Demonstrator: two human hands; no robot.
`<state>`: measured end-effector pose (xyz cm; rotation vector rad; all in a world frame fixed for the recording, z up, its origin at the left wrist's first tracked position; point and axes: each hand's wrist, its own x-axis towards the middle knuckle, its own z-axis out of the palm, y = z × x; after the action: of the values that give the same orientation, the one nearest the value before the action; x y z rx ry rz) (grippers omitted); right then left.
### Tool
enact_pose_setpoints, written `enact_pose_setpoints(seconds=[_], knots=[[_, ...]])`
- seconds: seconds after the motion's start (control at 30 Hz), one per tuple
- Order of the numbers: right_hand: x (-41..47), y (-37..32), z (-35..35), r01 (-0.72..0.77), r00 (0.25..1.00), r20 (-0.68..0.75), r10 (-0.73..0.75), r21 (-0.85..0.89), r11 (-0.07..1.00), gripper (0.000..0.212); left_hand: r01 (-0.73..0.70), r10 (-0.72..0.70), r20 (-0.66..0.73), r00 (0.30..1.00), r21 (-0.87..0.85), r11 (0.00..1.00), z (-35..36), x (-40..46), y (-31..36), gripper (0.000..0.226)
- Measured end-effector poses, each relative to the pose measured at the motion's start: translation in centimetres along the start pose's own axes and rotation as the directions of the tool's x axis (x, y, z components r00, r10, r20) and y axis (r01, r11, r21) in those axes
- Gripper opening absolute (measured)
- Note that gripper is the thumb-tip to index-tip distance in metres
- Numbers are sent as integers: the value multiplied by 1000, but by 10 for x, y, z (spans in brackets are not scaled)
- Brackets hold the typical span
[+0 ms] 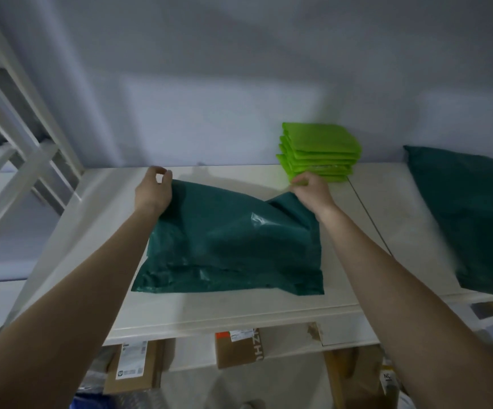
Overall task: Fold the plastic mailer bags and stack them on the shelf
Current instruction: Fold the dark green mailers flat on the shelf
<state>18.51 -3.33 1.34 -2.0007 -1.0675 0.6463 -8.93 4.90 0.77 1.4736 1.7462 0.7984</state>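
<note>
Left hand (154,188) reaches out from a bare forearm and pinches the far left corner of a dark green mailer bag (230,246), thumb and fingers closed together on the plastic. That bag lies spread across the middle of a white shelf (233,312), its near edge flat on the surface and its far edge lifted and rumpled between the two hands. To the far left, white frame bars (18,134) rise at a slant beside the shelf.

Right hand (310,190) grips the bag's far right corner, fingers curled round the raised plastic, so both corners are held up off the shelf while the rest sags and creases. Just behind that hand, against the pale wall (209,84), sits a neat stack of folded bright green bags (320,152), several layers high, resting on the back of the shelf. The right hand is close to the front of this stack; whether it touches it cannot be told.

Further right, well apart from the held bag, another dark green bag (472,214) lies flat on the shelf and runs off towards the picture's right side.

Below the shelf, on a lower level, stand brown cardboard boxes (134,367) with white labels; they are closed, so their contents cannot be seen.
</note>
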Motion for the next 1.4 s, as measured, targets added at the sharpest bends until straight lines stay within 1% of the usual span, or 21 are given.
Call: enact_pose_setpoints(seconds=[0.13,0.27,0.33,0.43,0.53,0.57,0.63,0.7,0.77,0.83,0.87,0.9,1.0,1.03,1.13,1.23,1.27,1.33,1.4], knots=[[-1,3,-5,-6,1000,-3,6,52,999,20,-16,15,-22,1000,-14,1000,1,11,-5,27],[0,7,-12,-18,1000,-23,19,18,1000,19,-40,39,-69,997,-13,999,2,16,-10,23],[0,11,-14,-14,995,-94,12,-15,1000,17,-29,28,-106,994,-4,1000,1,18,-11,25],[2,21,-21,-20,966,-257,-1,-81,997,20,-27,25,-184,983,-10,1000,-1,19,-14,27],[7,36,-32,-58,945,-326,24,-93,994,24,-7,-14,-257,966,-83,997,-11,24,-23,26],[8,39,-34,-64,944,-327,37,-71,995,24,9,-35,-245,969,-105,994,-15,26,-26,25],[9,41,-36,-56,949,-312,40,-40,998,26,39,-61,-161,985,-135,990,-16,30,-29,31],[11,42,-35,-39,958,-285,27,-37,999,26,86,-94,-29,995,-209,974,-9,27,-24,48],[10,40,-33,-49,962,-270,40,-29,998,27,130,-109,94,990,-253,959,3,23,-13,61],[11,40,-32,-57,964,-260,54,-8,998,30,132,-93,187,978,-205,970,13,21,-3,73],[11,40,-32,-65,966,-251,65,8,998,31,115,-80,208,975,-162,980,18,20,1,76],[11,39,-33,-79,968,-238,83,29,996,32,93,-66,204,977,-126,988,23,20,4,73],[11,43,-38,-165,970,-160,184,126,978,36,16,-11,128,992,-37,999,34,22,10,52],[12,47,-40,-176,971,-139,195,136,975,38,1,0,105,995,-10,1000,35,22,12,45],[14,50,-44,-167,976,-132,173,54,984,42,-7,6,56,998,21,1000,38,23,13,34],[17,50,-43,-173,972,-157,173,10,985,57,-23,23,7,1000,13,1000,41,22,14,33],[17,49,-42,-190,967,-173,188,7,982,58,-31,31,-7,999,11,999,42,21,14,33],[18,49,-38,-221,955,-191,227,53,974,56,-27,27,-17,999,-19,999,42,19,14,38],[21,49,-36,-261,947,-166,275,100,960,54,16,-15,14,1000,-110,994,43,15,12,44]])
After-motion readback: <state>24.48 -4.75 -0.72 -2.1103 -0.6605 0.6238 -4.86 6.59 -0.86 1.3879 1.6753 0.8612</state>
